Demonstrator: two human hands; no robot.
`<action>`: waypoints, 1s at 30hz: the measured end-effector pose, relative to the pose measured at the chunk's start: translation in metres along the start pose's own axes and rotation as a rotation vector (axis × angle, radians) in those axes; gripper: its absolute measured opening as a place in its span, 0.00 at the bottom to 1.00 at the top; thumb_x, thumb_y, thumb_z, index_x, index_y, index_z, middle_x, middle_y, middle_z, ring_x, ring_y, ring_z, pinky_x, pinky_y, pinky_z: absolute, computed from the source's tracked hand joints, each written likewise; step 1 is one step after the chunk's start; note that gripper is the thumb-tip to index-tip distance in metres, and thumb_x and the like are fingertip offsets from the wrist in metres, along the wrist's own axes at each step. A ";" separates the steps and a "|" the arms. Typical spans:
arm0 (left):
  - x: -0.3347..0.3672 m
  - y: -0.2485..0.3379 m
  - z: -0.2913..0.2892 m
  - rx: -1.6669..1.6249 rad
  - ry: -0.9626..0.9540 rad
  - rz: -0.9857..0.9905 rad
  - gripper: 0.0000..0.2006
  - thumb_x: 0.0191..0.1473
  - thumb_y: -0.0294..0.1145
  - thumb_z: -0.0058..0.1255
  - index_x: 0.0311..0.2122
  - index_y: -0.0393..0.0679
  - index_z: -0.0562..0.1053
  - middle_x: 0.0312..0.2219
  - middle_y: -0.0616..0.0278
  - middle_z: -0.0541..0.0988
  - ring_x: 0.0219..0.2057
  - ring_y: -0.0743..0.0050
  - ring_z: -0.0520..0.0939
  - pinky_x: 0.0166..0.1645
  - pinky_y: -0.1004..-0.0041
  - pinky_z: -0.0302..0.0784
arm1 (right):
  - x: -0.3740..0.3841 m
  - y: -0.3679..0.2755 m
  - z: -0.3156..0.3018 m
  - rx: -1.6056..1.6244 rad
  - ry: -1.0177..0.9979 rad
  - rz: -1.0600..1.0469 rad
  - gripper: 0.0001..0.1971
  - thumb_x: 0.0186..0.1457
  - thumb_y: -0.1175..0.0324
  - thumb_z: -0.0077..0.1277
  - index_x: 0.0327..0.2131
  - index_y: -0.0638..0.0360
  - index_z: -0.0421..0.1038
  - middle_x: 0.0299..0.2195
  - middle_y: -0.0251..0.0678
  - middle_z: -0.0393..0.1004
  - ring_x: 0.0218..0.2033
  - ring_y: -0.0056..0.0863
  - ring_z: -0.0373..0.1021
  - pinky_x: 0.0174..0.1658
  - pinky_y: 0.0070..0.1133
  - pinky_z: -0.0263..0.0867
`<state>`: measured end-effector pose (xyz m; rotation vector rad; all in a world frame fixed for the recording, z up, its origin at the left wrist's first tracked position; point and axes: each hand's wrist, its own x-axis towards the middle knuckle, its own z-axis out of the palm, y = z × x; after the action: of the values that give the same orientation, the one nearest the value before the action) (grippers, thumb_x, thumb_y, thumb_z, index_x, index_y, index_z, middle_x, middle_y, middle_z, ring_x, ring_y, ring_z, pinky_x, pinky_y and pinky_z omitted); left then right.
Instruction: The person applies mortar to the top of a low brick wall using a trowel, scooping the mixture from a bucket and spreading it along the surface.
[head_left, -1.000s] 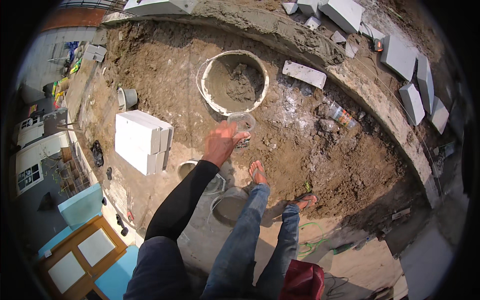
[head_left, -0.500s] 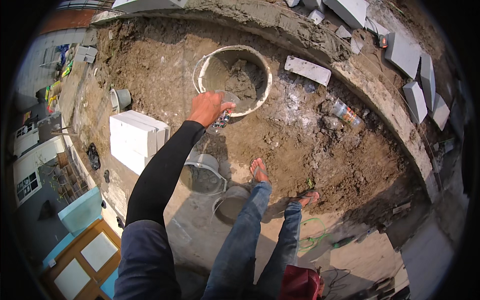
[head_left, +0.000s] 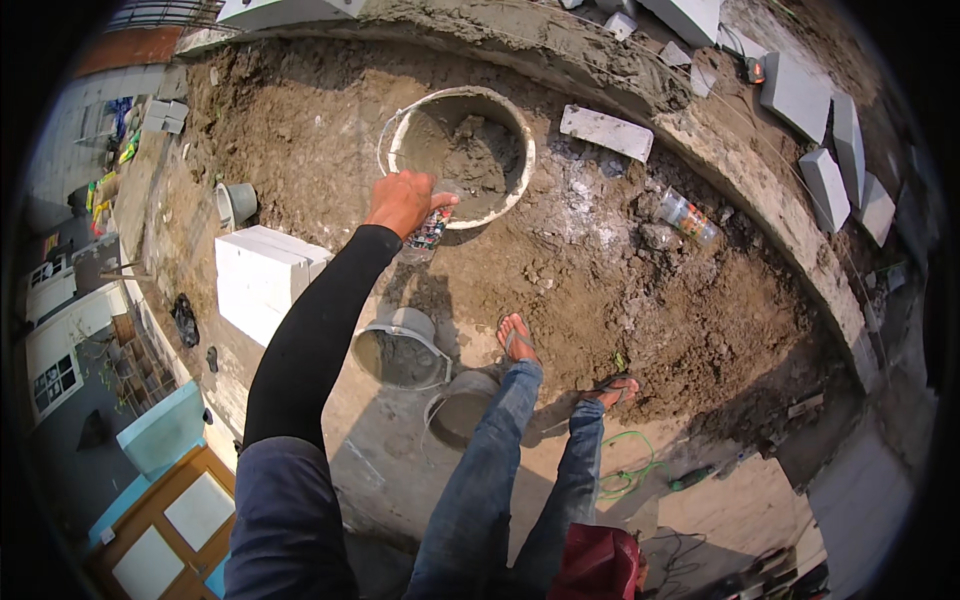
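My left hand (head_left: 403, 200), at the end of a black-sleeved arm, is closed around a clear plastic cup (head_left: 428, 234) with a colourful print. The cup is tilted and partly covered by my fingers; what it contains, if anything, I cannot tell. Hand and cup are over the near left rim of a large round bucket (head_left: 528, 170). Inside that bucket lies a thick heap of wet grey mortar (head_left: 482, 150). No right hand can be made out; a dark red cloth (head_left: 598, 560) shows at the lower edge.
Two smaller buckets (head_left: 402, 358) (head_left: 460, 412) stand near my sandalled feet (head_left: 518, 338). White blocks (head_left: 262, 285) are stacked at left, and one block (head_left: 607, 134) lies by the curved wall (head_left: 770, 205). A crumpled clear bottle (head_left: 687, 217) and a green cord (head_left: 632, 465) lie on the ground.
The whole view has shifted slightly, so things sit a little further left and up. My left hand still grips the cup and has moved slightly away from me beside the bucket rim.
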<state>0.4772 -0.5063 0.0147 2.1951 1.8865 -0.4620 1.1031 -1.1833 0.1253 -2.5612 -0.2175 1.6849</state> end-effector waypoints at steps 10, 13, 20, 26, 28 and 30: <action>-0.012 0.006 0.000 -0.003 -0.009 -0.081 0.32 0.54 0.66 0.50 0.26 0.39 0.77 0.22 0.46 0.79 0.28 0.45 0.82 0.31 0.53 0.75 | -0.018 -0.024 0.014 0.099 -0.072 0.008 0.17 0.63 0.51 0.50 0.37 0.56 0.66 0.16 0.30 0.65 0.13 0.23 0.65 0.17 0.22 0.62; -0.009 0.009 -0.011 0.001 -0.083 -0.170 0.32 0.55 0.66 0.50 0.27 0.38 0.76 0.22 0.44 0.78 0.28 0.43 0.82 0.31 0.52 0.75 | -0.014 -0.018 0.014 0.081 -0.054 0.037 0.17 0.64 0.50 0.49 0.38 0.56 0.67 0.16 0.31 0.66 0.14 0.23 0.65 0.18 0.23 0.62; -0.035 0.039 -0.020 -0.168 0.197 -0.205 0.30 0.55 0.60 0.55 0.28 0.34 0.72 0.22 0.44 0.75 0.25 0.43 0.78 0.30 0.53 0.71 | 0.002 0.063 0.000 -0.071 0.063 -0.181 0.14 0.65 0.54 0.49 0.36 0.53 0.66 0.19 0.25 0.63 0.17 0.18 0.61 0.21 0.19 0.57; -0.029 0.180 -0.026 -0.486 0.288 -0.070 0.25 0.52 0.52 0.62 0.27 0.35 0.71 0.23 0.47 0.74 0.25 0.48 0.76 0.31 0.56 0.70 | 0.026 0.121 -0.037 0.121 -0.051 -0.203 0.11 0.62 0.58 0.53 0.34 0.53 0.66 0.22 0.24 0.63 0.22 0.15 0.61 0.25 0.16 0.56; -0.030 0.199 -0.017 -0.529 0.250 -0.028 0.24 0.52 0.51 0.62 0.27 0.35 0.71 0.23 0.49 0.74 0.26 0.49 0.77 0.32 0.56 0.70 | 0.023 0.110 -0.005 -0.078 -0.002 -0.083 0.12 0.61 0.58 0.54 0.35 0.55 0.66 0.25 0.26 0.66 0.24 0.17 0.64 0.26 0.19 0.59; -0.017 0.207 0.016 -0.496 0.328 0.035 0.25 0.51 0.53 0.62 0.30 0.35 0.74 0.26 0.48 0.77 0.28 0.47 0.79 0.34 0.55 0.72 | 0.010 0.082 0.011 -0.075 -0.048 0.050 0.13 0.60 0.57 0.54 0.37 0.57 0.67 0.29 0.30 0.69 0.28 0.20 0.66 0.29 0.21 0.62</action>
<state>0.6775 -0.5610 -0.0028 2.0402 1.8477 0.3627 1.1039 -1.2625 0.1006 -2.6023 -0.2255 1.7906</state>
